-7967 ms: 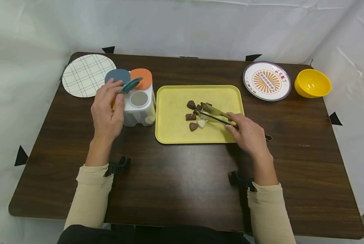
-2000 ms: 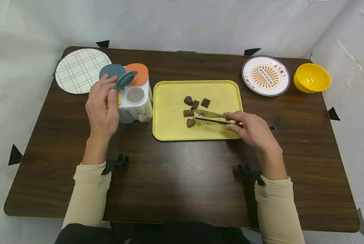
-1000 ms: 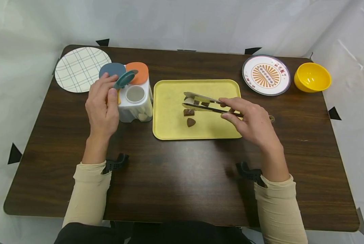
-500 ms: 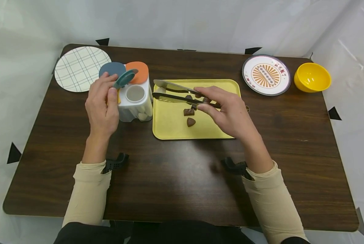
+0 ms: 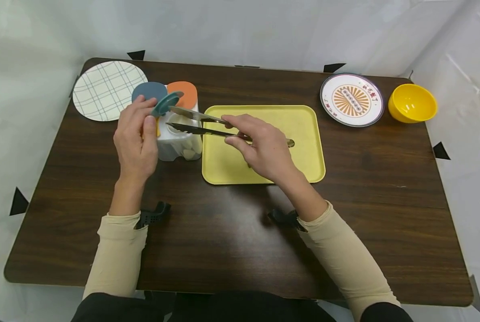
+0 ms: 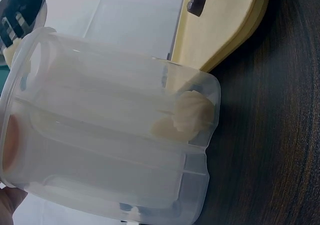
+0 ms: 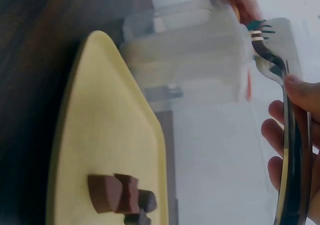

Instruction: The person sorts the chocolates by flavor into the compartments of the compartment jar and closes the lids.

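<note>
Head: Pinching slim, shiny metal tongs (image 5: pixel 189 113) in right hand (image 5: pixel 264 145), with tips over white translucent plastic container (image 5: pixel 171 151), beyond left edge of yellow rectangular tray (image 5: pixel 304 161). Holding round teal lid (image 5: pixel 166 105) raised in left hand (image 5: pixel 137 134).

Left wrist: At tong tips, small cream-coloured chunk (image 6: pixel 11 52). Probably light, firm, slippery, chip-prone; best nipped across broad sides.

Right wrist: Gripping tongs between thumb and fingers; likely springy, slick, best held mid-arm. On tray, brown chocolate-like blocks (image 7: pixel 104 192).

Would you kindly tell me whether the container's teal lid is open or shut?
Open: the left hand holds the teal lid tilted up, and the tongs reach over the container.
</note>
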